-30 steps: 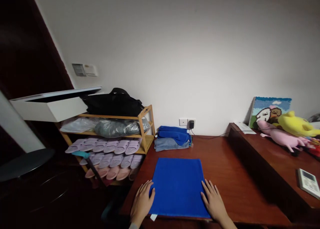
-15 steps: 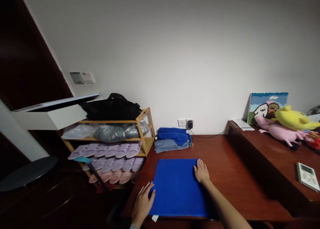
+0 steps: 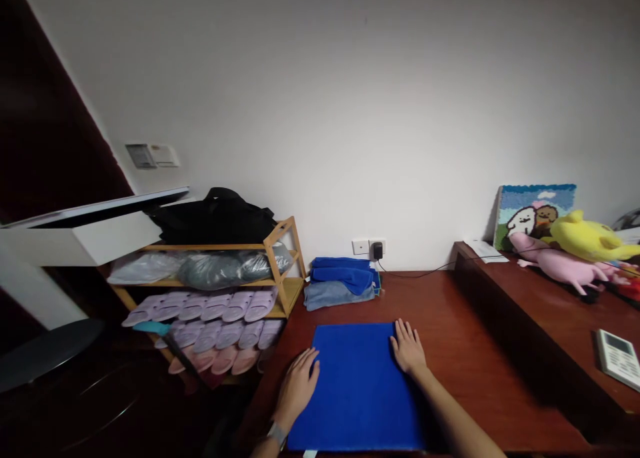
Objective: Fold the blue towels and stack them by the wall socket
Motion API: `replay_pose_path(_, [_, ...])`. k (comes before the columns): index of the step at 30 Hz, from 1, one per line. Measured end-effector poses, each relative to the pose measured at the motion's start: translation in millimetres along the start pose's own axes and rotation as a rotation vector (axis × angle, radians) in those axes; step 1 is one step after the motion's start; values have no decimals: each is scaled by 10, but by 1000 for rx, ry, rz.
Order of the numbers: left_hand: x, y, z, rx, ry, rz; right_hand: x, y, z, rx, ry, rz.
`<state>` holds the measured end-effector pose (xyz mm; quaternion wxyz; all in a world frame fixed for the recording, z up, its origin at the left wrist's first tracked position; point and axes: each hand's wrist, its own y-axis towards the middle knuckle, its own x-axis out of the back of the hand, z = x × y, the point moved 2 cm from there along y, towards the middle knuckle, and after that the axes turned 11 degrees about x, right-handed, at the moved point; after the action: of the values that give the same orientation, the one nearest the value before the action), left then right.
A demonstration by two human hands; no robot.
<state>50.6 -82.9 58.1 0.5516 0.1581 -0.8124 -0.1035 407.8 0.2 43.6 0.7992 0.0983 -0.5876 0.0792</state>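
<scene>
A blue cloth (image 3: 357,391) lies spread flat on a reddish-brown desk (image 3: 475,358), directly in front of the person, its near edge along the desk's front edge. A small white tag (image 3: 310,454) pokes out at its near left side.

The left hand (image 3: 296,388), with a grey band (image 3: 276,433) at the wrist, rests at the cloth's left edge; its fingers are extended and lightly curved, thumb spread, gripping nothing. The right hand (image 3: 409,348) reaches to the far right corner and lies palm down there, fingers straight and slightly parted, also without a grip.

Beyond the cloth, against the wall, sits a stack of folded cloths, bright blue ones (image 3: 343,271) with a grey-blue one (image 3: 340,295) in front. A black plug (image 3: 377,250) is in the wall socket just above. To the left, a wooden rack (image 3: 277,278) holds lilac slippers (image 3: 215,307). On a raised ledge at right lie pink (image 3: 555,266) and yellow plush toys (image 3: 587,237).
</scene>
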Motion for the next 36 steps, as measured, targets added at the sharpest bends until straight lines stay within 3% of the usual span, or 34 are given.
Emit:
replay_pose_path(3, [-177,333,-412,-51,81,164,-54,-7,12,-32,-11,22])
replay_pose_path(6, [-385,561,-633,-56,156,306,-125,-14,5,-37,-32,1])
replay_pose_path(8, [-500,650,-623,-40,179,339,-170,-7,-10,-43,-36,-10])
replay_pose_path(12, [-632,743,-403,19,220,291,-216,22,-31,-47,-29,-22])
replay_pose_path(17, [-672,838,-167,134,284,252,-173,8,-26,-53,-4,-33])
replay_pose_path(20, [-683,856,-205,114,281,171,-116,-14,-10,-14,19,-69])
replay_pose_path(23, [-764,777,-544,-45,200,122,-74,-25,8,18,31,-44])
replay_pose_path(26, [-984,614,-1125,-285,98,247,-60,-23,10,4,24,-7])
replay_pose_path(28, [-1164,530,-1461,-315,79,319,-76,-16,3,2,15,1])
replay_pose_path(30, [-1308,503,-1639,-261,85,342,-113,-3,-12,-1,13,-1])
replay_pose_path(33, [-1349,553,-1543,-163,113,317,-175,28,-40,-8,12,-31])
replay_pose_path(36, [-1173,656,-1107,-43,162,289,-215,75,-51,-7,6,-44])
